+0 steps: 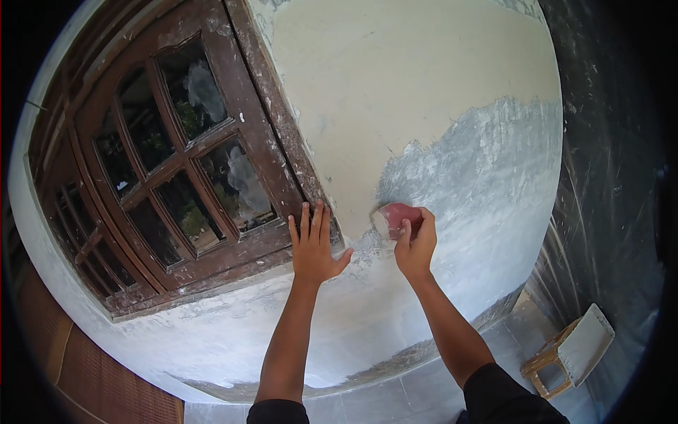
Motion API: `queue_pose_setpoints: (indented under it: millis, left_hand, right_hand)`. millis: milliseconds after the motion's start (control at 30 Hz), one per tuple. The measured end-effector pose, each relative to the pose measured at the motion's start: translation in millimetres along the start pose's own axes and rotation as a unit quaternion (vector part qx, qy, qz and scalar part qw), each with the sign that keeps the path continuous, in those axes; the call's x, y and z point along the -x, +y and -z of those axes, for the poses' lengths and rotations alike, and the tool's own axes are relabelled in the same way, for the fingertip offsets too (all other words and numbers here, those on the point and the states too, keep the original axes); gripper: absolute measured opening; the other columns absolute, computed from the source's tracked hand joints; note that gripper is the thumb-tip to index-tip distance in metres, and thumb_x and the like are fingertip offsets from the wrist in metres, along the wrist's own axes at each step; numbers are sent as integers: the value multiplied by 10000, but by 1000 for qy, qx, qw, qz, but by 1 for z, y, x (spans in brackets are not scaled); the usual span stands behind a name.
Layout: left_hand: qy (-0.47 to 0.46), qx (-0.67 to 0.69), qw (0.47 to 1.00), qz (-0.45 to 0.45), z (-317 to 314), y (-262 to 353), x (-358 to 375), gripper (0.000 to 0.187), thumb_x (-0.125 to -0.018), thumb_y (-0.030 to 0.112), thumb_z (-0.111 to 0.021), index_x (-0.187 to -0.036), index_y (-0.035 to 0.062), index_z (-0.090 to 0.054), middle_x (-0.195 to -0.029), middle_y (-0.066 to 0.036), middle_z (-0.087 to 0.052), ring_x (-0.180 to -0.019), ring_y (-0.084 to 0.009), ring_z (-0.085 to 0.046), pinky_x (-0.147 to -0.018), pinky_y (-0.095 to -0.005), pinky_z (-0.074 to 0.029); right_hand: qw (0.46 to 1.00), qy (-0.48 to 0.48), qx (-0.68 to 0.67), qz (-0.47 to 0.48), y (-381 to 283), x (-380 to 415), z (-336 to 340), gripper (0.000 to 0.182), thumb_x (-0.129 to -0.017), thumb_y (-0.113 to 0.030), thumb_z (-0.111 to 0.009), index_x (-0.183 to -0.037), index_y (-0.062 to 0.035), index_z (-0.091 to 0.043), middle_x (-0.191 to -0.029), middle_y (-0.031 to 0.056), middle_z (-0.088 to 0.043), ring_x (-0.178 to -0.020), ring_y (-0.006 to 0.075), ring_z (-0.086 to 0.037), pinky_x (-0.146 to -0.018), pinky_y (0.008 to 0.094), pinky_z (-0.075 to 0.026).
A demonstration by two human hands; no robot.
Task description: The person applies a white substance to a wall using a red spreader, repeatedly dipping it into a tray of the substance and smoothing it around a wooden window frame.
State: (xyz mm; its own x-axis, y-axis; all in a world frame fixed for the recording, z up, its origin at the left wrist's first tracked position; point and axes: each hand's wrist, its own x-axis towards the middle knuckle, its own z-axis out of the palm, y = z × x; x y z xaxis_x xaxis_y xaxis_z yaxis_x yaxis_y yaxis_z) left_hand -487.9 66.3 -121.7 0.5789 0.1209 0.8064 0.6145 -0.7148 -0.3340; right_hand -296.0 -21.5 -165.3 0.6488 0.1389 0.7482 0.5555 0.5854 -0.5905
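Note:
My right hand (418, 247) grips a flat red putty scraper (401, 216) with a whitish left edge. That edge meets the wall (353, 106) beside the lower right corner of the window, where cream paint borders a rough grey-white patch (487, 162). Fingers spread, my left hand (313, 247) lies flat over the corner of the brown wooden window frame (282, 152) and the wall next to it. Nothing is held in it. Part of the scraper is hidden behind my right fingers.
A small wooden stool (551, 364) stands on the floor at lower right, with a white-coated tray (586, 345) on it. Dark plastic sheeting (607, 177) hangs along the right side. Grey tiles (381, 399) run below the wall. A brown woven panel (116, 381) is at lower left.

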Motion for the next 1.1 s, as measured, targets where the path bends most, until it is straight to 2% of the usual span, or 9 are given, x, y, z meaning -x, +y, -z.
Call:
queue_pose_setpoints:
  millis: [100, 300, 433, 500, 567, 733, 867, 1033, 1100]
  left_hand:
    - [6, 8, 1000, 3, 1, 4, 2, 978, -700, 479, -747, -1451, -32, -386, -1583, -163, -299, -1473, -400, -228, -1163, -644, -116]
    - [-2, -4, 1000, 6, 0, 1, 1, 974, -704, 481, -743, -1448, -36, -385, -1586, -164, -289, -1479, -396, -215, -1162, -646, -115]
    - [-11, -5, 1000, 11, 2, 3, 1, 954, -717, 492, -732, -1441, -33, -400, -1589, -160, -286, -1484, -387, -206, -1166, -640, -111]
    - [-12, -6, 1000, 10, 3, 3, 1, 946, -715, 488, -733, -1436, -33, -409, -1588, -156, -290, -1482, -384, -211, -1166, -638, -115]
    - [-10, -7, 1000, 14, 2, 3, 1, 939, -714, 485, -734, -1431, -32, -418, -1587, -153, -294, -1481, -381, -217, -1167, -635, -119]
    - [-17, -8, 1000, 7, 3, 3, 1, 1005, -693, 485, -758, -1455, -30, -354, -1581, -181, -277, -1477, -404, -201, -1163, -651, -95]
    - [-16, -8, 1000, 9, 1, 1, 2, 1006, -690, 484, -758, -1458, -25, -353, -1580, -178, -280, -1477, -403, -202, -1163, -652, -98]
    - [-9, -5, 1000, 9, 1, 2, 2, 998, -690, 484, -756, -1456, -19, -363, -1579, -172, -286, -1478, -396, -204, -1164, -648, -105]
    - [-11, -6, 1000, 8, -1, 2, 1, 996, -691, 486, -755, -1456, -20, -365, -1579, -171, -286, -1478, -396, -205, -1164, -648, -105]
  right_hand:
    - [986, -130, 15, 99, -13, -11, -7, 305, -907, -24, -560, -1186, 83, -501, -1016, 249, -571, -909, 431, -572, -795, 440, -474]
    - [995, 57, -56, -54, -18, -54, 8, 308, -909, -18, -571, -1191, 86, -503, -1028, 253, -600, -900, 392, -620, -792, 400, -502]
    - [982, -156, 22, 103, -28, -38, -12, 309, -900, -23, -569, -1187, 69, -500, -1066, 263, -576, -973, 428, -593, -850, 446, -479]
    - [993, -30, 51, 102, -21, -50, -10, 292, -915, -11, -586, -1182, 76, -507, -1011, 239, -607, -879, 344, -633, -789, 394, -506]
    - [996, 77, 13, -49, -19, -58, 3, 312, -915, -45, -572, -1192, 80, -499, -1078, 252, -588, -970, 384, -606, -850, 426, -485]
    - [981, -139, 35, 134, -30, -24, -17, 296, -907, -21, -583, -1177, 77, -510, -1046, 235, -588, -938, 387, -614, -805, 407, -498]
    - [997, 61, -4, -41, -26, -43, -5, 296, -906, -28, -583, -1174, 73, -509, -1034, 231, -592, -943, 392, -613, -804, 411, -497]
    - [982, -129, 30, 138, -33, -18, -20, 302, -912, -29, -546, -1194, 68, -494, -1009, 236, -582, -946, 412, -589, -831, 437, -479]
    - [992, -65, 48, 102, -22, -26, -21, 306, -909, -34, -554, -1191, 67, -496, -1017, 240, -584, -943, 415, -595, -826, 433, -484]
